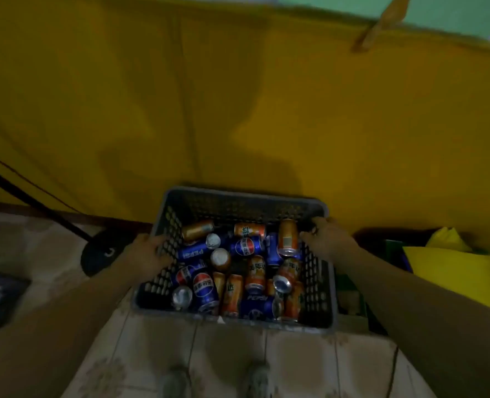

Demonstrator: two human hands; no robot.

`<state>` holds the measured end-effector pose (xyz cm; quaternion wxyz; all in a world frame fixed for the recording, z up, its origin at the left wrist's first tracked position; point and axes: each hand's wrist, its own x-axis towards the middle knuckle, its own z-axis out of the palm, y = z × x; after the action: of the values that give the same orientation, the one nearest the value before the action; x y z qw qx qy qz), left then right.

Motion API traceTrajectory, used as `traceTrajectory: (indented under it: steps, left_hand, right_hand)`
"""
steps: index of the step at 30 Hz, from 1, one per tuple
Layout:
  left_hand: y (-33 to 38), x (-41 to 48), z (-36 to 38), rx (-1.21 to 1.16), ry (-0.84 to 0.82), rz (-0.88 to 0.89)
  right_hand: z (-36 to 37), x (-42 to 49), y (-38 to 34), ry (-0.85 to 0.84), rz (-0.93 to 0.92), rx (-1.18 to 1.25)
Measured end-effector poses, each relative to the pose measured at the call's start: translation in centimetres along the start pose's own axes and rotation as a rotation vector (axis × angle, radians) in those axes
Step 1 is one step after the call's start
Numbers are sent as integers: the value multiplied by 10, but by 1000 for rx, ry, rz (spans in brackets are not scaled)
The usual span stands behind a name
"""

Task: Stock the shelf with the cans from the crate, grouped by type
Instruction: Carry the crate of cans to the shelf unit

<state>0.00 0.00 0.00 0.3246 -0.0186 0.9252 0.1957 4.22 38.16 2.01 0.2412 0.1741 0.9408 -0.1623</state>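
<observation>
Both hands (147, 249) and forearms (404, 288) bare; shoes (177, 382) seemingly grey, blurred.

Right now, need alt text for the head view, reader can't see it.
The left hand and right hand hold a grey perforated crate by its side walls. Inside, blue Pepsi cans and orange cans lie jumbled together. A tiled floor lies below, and a yellow cloth hangs behind.

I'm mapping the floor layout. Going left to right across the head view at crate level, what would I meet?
Black round base → left hand → crate → right hand → yellow object.
</observation>
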Motion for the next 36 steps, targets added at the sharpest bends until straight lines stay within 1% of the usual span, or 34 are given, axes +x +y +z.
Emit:
traceTrajectory:
  steps: [2, 6, 10, 12, 15, 17, 20, 23, 27, 30, 36]
  left_hand:
    - [-14, 22, 10, 17, 59, -17]
    - [-58, 68, 48, 10, 34, -106]
    - [-105, 99, 74, -88, 18, -57]
    - [-117, 107, 84, -94, 68, -39]
    - [-89, 93, 79, -154, 161, -19]
    - [-84, 91, 80, -228, 184, -46]
    - [-82, 91, 79, -302, 181, -92]
    - [-78, 90, 77, -354, 177, -95]
    - [-78, 89, 75, -352, 158, -81]
    - [-79, 93, 74, -383, 142, -108]
    - [-61, 79, 53, -398, 185, -97]
  right_hand:
    - [16, 19, 11, 8, 28, -44]
    - [63, 68, 44, -22, 206, -45]
    - [92, 88, 66, 17, 292, 56]
    - [98, 89, 71, 56, 316, 119]
    - [105, 93, 72, 148, 311, 160]
    - [109, 94, 74, 174, 301, 172]
    - [109, 93, 72, 165, 311, 157]
    - [109, 94, 73, 165, 309, 130]
    - [107, 94, 73, 139, 320, 99]
    - [108, 94, 73, 151, 320, 125]
    - [93, 73, 64, 164, 316, 166]
